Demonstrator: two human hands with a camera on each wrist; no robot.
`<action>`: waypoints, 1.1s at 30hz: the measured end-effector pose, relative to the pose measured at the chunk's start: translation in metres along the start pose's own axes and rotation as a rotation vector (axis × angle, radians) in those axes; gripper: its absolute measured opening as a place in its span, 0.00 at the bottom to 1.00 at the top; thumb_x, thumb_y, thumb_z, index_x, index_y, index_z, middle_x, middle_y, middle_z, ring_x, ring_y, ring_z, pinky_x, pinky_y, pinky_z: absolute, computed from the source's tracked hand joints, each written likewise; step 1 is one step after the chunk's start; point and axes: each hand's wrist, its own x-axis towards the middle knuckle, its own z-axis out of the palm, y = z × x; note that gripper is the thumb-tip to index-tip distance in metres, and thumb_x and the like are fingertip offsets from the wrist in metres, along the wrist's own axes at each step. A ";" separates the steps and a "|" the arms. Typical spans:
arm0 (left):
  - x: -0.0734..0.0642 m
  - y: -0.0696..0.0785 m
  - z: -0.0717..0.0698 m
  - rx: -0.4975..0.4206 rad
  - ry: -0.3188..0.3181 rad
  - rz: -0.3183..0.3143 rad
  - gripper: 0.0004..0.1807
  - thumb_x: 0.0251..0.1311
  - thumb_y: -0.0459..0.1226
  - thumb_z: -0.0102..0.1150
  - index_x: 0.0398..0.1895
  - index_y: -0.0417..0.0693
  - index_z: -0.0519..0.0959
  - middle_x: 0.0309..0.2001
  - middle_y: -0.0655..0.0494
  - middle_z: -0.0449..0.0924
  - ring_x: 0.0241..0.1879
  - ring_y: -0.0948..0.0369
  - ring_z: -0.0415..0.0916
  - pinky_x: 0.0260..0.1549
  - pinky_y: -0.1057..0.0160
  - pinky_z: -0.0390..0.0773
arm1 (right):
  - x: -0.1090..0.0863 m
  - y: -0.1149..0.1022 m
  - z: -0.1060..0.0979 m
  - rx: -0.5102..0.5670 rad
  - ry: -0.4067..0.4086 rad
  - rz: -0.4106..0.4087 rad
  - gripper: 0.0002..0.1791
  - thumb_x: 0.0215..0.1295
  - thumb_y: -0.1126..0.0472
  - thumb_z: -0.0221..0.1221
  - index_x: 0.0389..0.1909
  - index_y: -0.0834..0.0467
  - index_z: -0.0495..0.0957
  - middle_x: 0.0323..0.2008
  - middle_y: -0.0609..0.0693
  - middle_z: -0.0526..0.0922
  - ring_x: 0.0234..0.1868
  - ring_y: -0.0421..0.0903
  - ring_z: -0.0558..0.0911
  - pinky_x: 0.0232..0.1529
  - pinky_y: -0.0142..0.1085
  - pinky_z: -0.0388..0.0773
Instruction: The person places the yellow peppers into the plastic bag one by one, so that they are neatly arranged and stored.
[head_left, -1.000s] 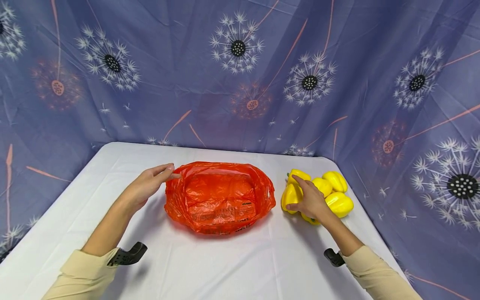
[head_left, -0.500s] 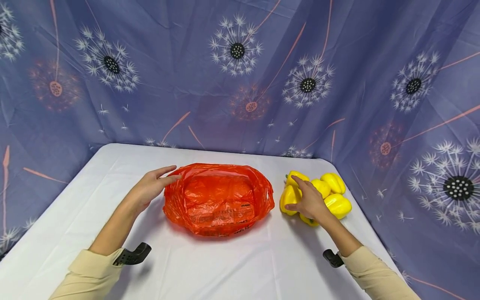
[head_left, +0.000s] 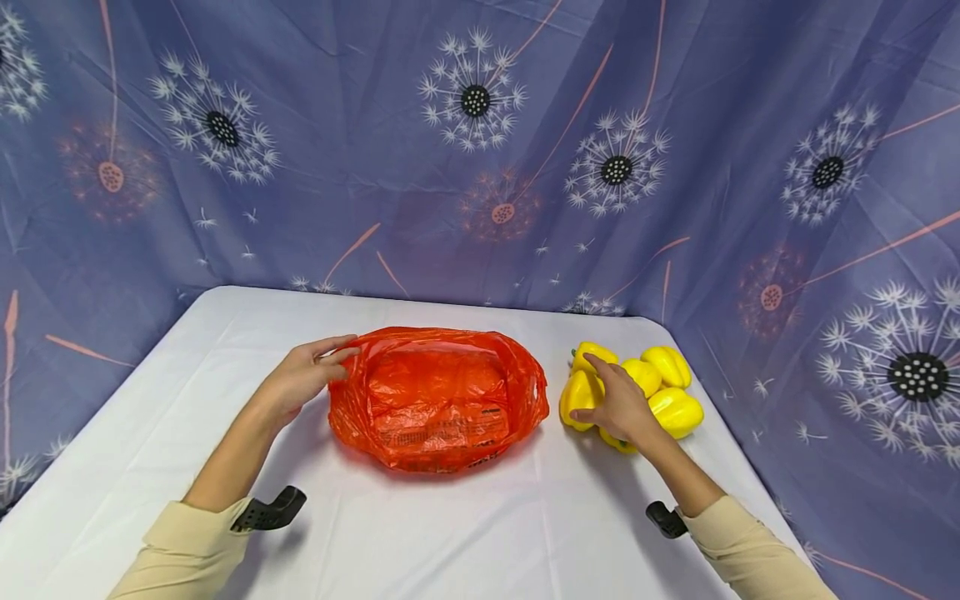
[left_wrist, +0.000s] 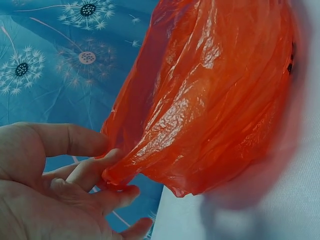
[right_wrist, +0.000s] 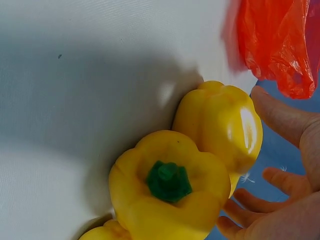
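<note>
Left hand [head_left: 296,379] pinches the red bag [head_left: 438,379], its dark print [head_left: 423,437] too small to read; right hand [head_left: 622,406], fingers wide, partly hides yellow peppers [head_left: 677,412].

Head cam: high, looks forward and down, wide over table [head_left: 435,533]. 2 wrist cams close: left faces red bag [left_wrist: 210,100], right faces yellow peppers [right_wrist: 200,170]. Bag in all 3 views; peppers in head and right wrist.

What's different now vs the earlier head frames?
The left hand moved slightly right, its fingers shifting at the left edge of the red bag; whether they've gained a firm grip, I can't tell. The right hand stayed spread over the yellow peppers. Bag and peppers stayed essentially put.
</note>
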 end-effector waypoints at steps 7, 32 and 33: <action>0.001 -0.005 0.001 -0.022 -0.018 0.057 0.42 0.55 0.23 0.52 0.78 0.43 0.61 0.72 0.40 0.67 0.76 0.49 0.58 0.53 0.72 0.71 | 0.000 0.001 0.002 0.004 0.000 -0.006 0.55 0.48 0.56 0.78 0.76 0.57 0.61 0.70 0.69 0.68 0.71 0.68 0.66 0.68 0.65 0.62; 0.002 -0.012 -0.002 -0.057 -0.054 0.097 0.50 0.44 0.18 0.53 0.78 0.41 0.59 0.73 0.37 0.64 0.77 0.47 0.54 0.38 0.72 0.75 | -0.002 0.006 0.007 -0.015 0.007 -0.040 0.51 0.45 0.59 0.78 0.72 0.62 0.66 0.65 0.69 0.74 0.67 0.69 0.70 0.67 0.63 0.65; 0.002 -0.012 -0.003 -0.057 -0.052 0.096 0.50 0.44 0.17 0.53 0.78 0.41 0.59 0.73 0.37 0.64 0.77 0.47 0.53 0.38 0.72 0.75 | -0.002 0.007 0.008 -0.013 0.008 -0.038 0.51 0.45 0.59 0.78 0.72 0.62 0.66 0.65 0.68 0.74 0.67 0.69 0.71 0.67 0.63 0.65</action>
